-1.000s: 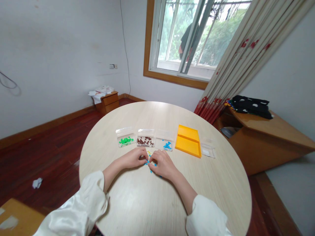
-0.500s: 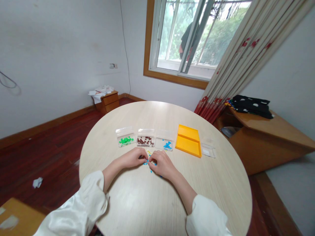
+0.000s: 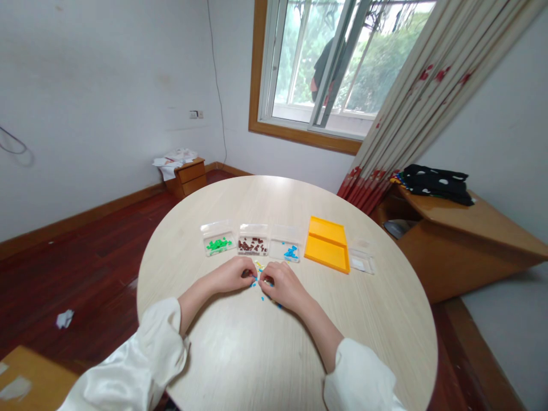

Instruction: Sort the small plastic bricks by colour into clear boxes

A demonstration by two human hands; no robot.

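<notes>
My left hand rests low over the table, its thumb and index finger pinched at a small blue piece. Close beside it, my right hand has its fingers curled together; whatever is at their tips is too small to make out. Around and under both hands lie several tiny blue and yellow pieces. Just beyond stand three clear plastic boxes with raised lids: one with green pieces, one with dark brown pieces, one with blue pieces.
An open yellow case lies to the right of the clear boxes, with another small clear box beside it. The round pale table carries everything. Behind stand a small cabinet with papers and a slanted wooden desk.
My fingertips have drawn slightly apart over the small pieces, the right hand shifting a little to the right. The boxes and yellow case stay in place.
</notes>
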